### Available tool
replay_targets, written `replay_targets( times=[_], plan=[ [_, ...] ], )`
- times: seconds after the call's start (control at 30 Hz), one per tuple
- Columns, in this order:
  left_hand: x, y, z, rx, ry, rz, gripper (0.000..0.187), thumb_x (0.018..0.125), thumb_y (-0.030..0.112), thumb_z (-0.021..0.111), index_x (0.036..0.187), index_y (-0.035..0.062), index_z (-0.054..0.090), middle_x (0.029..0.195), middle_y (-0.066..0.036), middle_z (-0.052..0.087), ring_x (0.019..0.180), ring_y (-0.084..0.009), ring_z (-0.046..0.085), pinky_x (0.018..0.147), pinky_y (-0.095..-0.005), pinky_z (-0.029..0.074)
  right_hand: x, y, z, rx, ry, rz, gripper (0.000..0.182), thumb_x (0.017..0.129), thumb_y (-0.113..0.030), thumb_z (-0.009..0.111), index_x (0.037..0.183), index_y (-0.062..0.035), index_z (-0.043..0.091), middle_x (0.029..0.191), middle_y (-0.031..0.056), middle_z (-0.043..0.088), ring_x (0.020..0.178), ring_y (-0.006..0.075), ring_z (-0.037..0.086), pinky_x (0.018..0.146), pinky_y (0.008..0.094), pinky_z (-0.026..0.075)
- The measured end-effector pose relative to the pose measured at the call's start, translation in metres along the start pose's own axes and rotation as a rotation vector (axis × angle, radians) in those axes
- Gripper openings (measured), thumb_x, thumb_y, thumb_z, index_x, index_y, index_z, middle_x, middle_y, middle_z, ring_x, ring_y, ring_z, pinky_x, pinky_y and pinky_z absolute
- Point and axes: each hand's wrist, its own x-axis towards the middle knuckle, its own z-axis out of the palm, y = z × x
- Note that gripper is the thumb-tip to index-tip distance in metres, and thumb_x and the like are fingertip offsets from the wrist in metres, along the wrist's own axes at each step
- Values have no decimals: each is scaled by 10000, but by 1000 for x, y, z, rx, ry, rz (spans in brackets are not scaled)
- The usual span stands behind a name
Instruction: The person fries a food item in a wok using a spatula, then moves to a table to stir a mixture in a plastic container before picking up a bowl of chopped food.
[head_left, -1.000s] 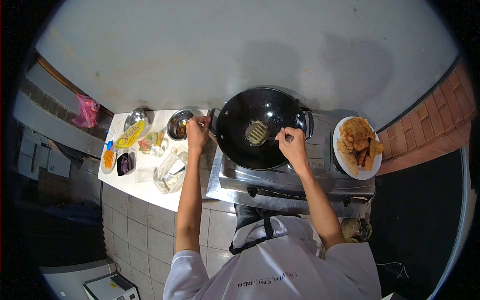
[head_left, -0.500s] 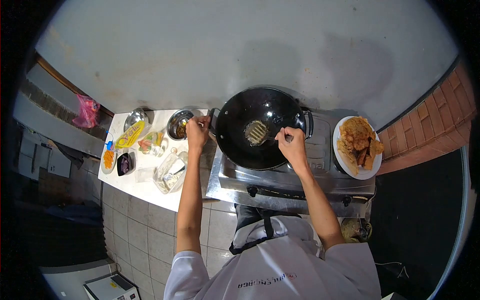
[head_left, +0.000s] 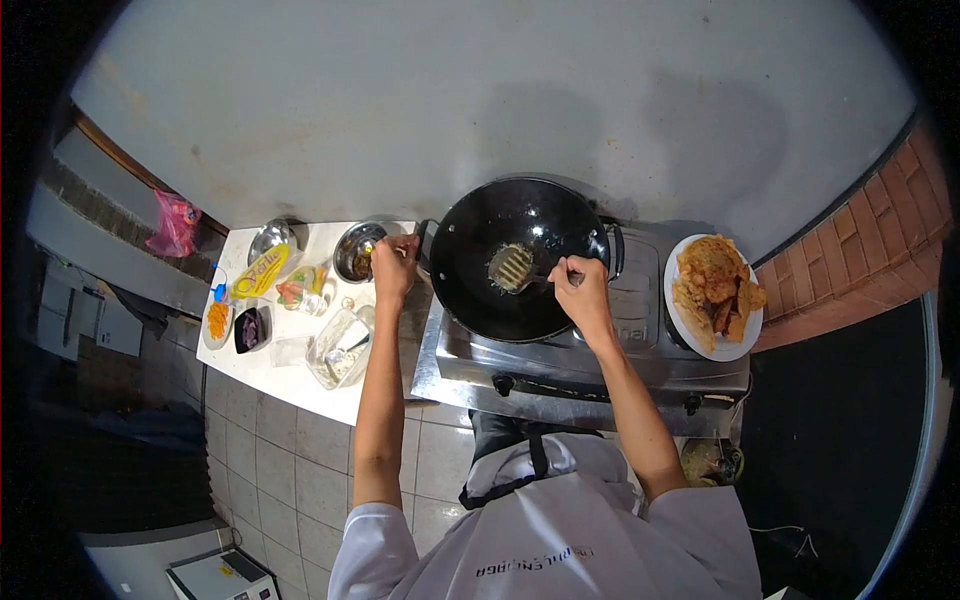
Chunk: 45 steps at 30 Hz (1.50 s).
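A black wok (head_left: 465, 290) sits on the metal gas stove, with a little oily, bubbling food around the turner head at its bottom. My right hand (head_left: 582, 285) is closed around the handle of a slotted metal turner (head_left: 513, 268), whose flat head rests low in the wok. At the wok's left side, my left hand (head_left: 394, 265) is closed with its fingers at the wok's loop handle (head_left: 425, 240). Just left of that hand stands a steel bowl (head_left: 345, 250) holding some brownish contents, partly hidden by the fingers.
A white plate (head_left: 683, 331) of fried food stands right of the wok. On the white table (head_left: 290, 370) are a yellow packet (head_left: 262, 272), a clear container (head_left: 338, 350), a black dish (head_left: 250, 328), chopped orange pieces (head_left: 217, 320) and another steel bowl (head_left: 272, 238). The stove (head_left: 560, 380) has front knobs.
The turner head has shifted slightly within the wok and turned a little. The wok sits marginally lower in view. My left hand has stayed almost in place.
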Motion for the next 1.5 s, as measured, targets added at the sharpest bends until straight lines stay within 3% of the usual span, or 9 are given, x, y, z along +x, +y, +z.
replay_targets(
  times=[1.07,1.5],
  plan=[
    [0,-3,2,41,27,41,164,785,156,706,842,2,706,798,-176,665,726,-315,654,675,-375,490,1,-2,-2,-9,0,8,199,831,-62,561,693,78,592,654,203,639,619,254,674,564,328,482],
    [1,1,-2,7,3,39,176,784,159,698,837,-8,706,791,-194,662,733,-343,648,688,-394,490,0,-4,-1,-24,16,14,217,829,-73,559,678,81,582,652,214,633,635,285,670,585,342,477]
  ],
)
